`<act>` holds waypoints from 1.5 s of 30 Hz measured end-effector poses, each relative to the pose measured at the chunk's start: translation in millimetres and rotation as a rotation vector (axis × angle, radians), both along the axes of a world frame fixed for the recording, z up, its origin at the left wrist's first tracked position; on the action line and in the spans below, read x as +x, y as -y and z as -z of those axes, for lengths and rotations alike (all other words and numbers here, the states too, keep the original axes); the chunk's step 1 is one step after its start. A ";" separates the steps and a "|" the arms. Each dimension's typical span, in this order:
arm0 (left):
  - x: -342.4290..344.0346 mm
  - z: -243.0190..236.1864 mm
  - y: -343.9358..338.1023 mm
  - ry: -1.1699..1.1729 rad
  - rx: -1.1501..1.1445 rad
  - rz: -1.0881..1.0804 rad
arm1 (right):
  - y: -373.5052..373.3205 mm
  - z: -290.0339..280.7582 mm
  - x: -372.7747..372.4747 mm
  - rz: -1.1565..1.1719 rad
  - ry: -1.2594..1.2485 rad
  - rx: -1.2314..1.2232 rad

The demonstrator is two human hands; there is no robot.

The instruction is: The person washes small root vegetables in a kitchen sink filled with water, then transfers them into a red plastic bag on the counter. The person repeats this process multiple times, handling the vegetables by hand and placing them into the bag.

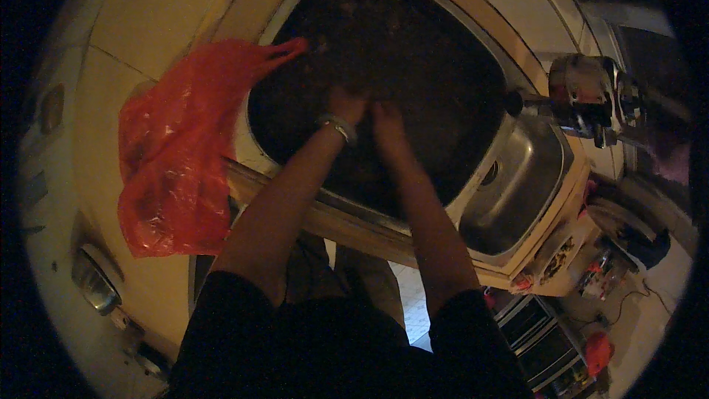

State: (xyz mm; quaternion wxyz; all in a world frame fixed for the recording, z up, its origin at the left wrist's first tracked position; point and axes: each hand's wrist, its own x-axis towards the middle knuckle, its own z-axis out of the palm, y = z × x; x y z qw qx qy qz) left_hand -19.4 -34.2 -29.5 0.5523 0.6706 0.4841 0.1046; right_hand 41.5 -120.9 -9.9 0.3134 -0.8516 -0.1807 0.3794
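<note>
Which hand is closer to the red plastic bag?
Left. The left hand is to the right of the red plastic bag, apart from it; the right hand is farther right, beyond the left one.

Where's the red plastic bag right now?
In the head view, the red plastic bag is on the left side, beside the large dark basin and left of the left hand.

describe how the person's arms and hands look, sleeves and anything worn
Both arms wear dark, nearly black sleeves that end around the elbows, leaving the forearms bare. A pale, rounded bangle or band circles the wrist of the left hand. The right hand shows no band at its wrist. The fingers are too dim for finer detail.
</note>
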 end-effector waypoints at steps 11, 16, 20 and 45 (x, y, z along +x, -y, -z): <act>-1.8 -2.2 -16.5 -0.345 -0.109 -0.046 | -2.4 44.7 8.6 -0.165 0.370 -0.078; -2.6 -14.9 -14.7 -0.272 -0.015 -0.132 | 14.6 28.0 15.7 -0.647 0.251 -0.510; -3.4 -24.7 -9.0 -0.186 0.037 0.010 | 15.7 8.3 17.5 -0.347 0.652 -0.196; -9.3 -67.0 0.3 0.363 -0.161 0.290 | 35.0 -67.4 29.1 0.283 -0.468 0.462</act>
